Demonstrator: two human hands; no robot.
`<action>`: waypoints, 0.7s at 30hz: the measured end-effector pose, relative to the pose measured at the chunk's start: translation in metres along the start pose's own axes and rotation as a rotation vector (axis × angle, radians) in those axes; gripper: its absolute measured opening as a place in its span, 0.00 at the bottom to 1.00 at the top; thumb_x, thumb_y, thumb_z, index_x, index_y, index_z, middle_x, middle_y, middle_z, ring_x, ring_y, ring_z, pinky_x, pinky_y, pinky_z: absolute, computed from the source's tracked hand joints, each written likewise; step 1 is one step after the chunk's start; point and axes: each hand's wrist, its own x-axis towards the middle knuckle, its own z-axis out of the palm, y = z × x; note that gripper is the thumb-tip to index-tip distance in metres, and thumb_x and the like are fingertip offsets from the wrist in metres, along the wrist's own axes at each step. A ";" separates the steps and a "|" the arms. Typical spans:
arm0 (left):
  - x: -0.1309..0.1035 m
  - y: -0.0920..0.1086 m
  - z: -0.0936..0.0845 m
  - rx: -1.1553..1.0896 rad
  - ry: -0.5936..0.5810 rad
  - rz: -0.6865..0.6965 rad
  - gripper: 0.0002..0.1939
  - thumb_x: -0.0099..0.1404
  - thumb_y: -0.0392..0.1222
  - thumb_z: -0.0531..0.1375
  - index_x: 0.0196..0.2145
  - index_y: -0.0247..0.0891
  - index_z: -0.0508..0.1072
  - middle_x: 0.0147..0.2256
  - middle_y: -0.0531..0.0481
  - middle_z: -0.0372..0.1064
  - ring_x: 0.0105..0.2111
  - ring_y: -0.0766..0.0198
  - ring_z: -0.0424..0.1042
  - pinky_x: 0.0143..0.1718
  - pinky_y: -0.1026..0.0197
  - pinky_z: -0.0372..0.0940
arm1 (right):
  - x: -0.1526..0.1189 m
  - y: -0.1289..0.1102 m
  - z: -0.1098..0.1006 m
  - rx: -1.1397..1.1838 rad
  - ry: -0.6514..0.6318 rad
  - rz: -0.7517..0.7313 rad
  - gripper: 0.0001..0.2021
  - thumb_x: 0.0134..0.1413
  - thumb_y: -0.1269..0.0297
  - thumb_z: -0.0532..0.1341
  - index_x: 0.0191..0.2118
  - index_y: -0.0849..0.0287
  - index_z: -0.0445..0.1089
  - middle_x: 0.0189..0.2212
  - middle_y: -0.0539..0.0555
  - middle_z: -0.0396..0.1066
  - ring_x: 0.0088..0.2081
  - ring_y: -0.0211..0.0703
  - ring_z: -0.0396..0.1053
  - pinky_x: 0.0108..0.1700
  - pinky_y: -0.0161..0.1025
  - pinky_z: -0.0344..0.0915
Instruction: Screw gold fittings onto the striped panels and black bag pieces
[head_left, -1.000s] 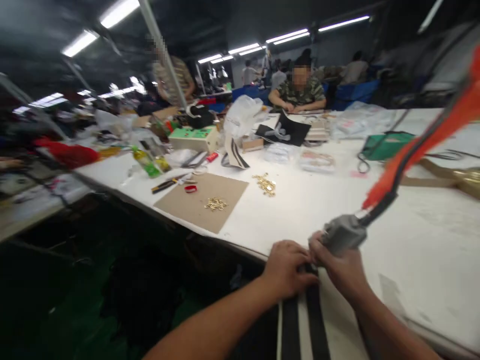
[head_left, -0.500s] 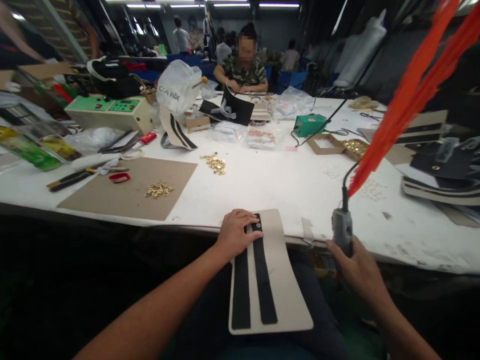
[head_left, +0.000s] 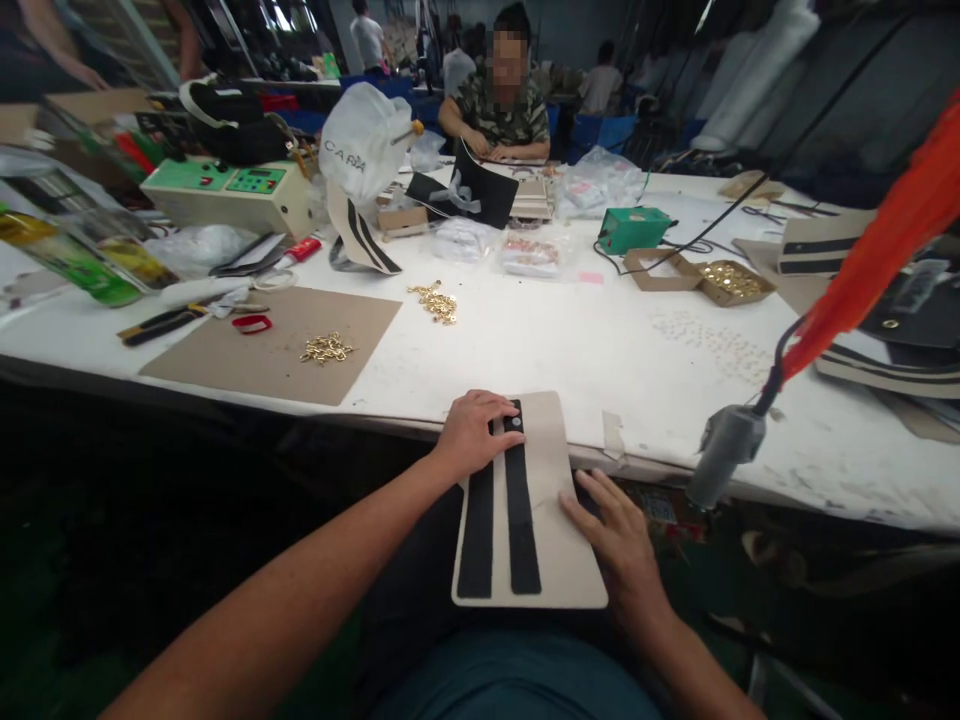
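A beige panel [head_left: 562, 540] with two black strips lies over my lap, its far end against the table edge. My left hand [head_left: 476, 430] grips the panel's upper part, thumb and forefinger around the end of one black strip [head_left: 523, 530]. A small round metal fastener [head_left: 517, 422] shows there between the fingertips. My right hand [head_left: 619, 535] is at the panel's right edge, fingers apart, fingertips touching or just beside it. To the right, a grey electric hand tool [head_left: 727, 450] hangs tilted from its cord and an orange-red band [head_left: 877, 255], out of my grasp.
Gold-coloured metal pieces [head_left: 327, 348] sit on a brown board [head_left: 225, 345], with another pile [head_left: 436, 303] beyond. Small cardboard boxes [head_left: 660, 272], a green box [head_left: 634, 229] and a control unit [head_left: 232, 195] stand farther back. A person [head_left: 499, 100] sits opposite.
My right hand has let go of the grey electric tool and moved left to the panel. The tool now swings freely at the right. My left hand keeps its hold.
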 end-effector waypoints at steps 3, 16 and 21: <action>-0.006 0.006 -0.006 -0.064 0.014 -0.026 0.17 0.55 0.39 0.76 0.44 0.44 0.84 0.49 0.46 0.82 0.55 0.50 0.74 0.64 0.45 0.64 | 0.031 -0.012 0.011 0.220 -0.023 -0.078 0.16 0.73 0.66 0.55 0.55 0.46 0.77 0.55 0.55 0.78 0.60 0.55 0.73 0.63 0.58 0.66; -0.111 0.073 -0.089 -1.336 -0.019 -0.378 0.48 0.52 0.79 0.66 0.54 0.35 0.80 0.51 0.35 0.80 0.53 0.35 0.78 0.57 0.42 0.70 | 0.136 -0.078 -0.073 0.818 -0.330 0.650 0.18 0.53 0.42 0.71 0.36 0.53 0.84 0.29 0.54 0.82 0.29 0.60 0.81 0.25 0.45 0.79; -0.119 0.064 -0.082 -1.563 0.229 -0.583 0.29 0.61 0.54 0.73 0.54 0.34 0.80 0.49 0.35 0.81 0.50 0.41 0.81 0.58 0.42 0.70 | 0.186 -0.087 -0.030 0.874 -0.554 0.524 0.22 0.57 0.43 0.69 0.47 0.54 0.81 0.37 0.55 0.82 0.37 0.57 0.81 0.36 0.45 0.80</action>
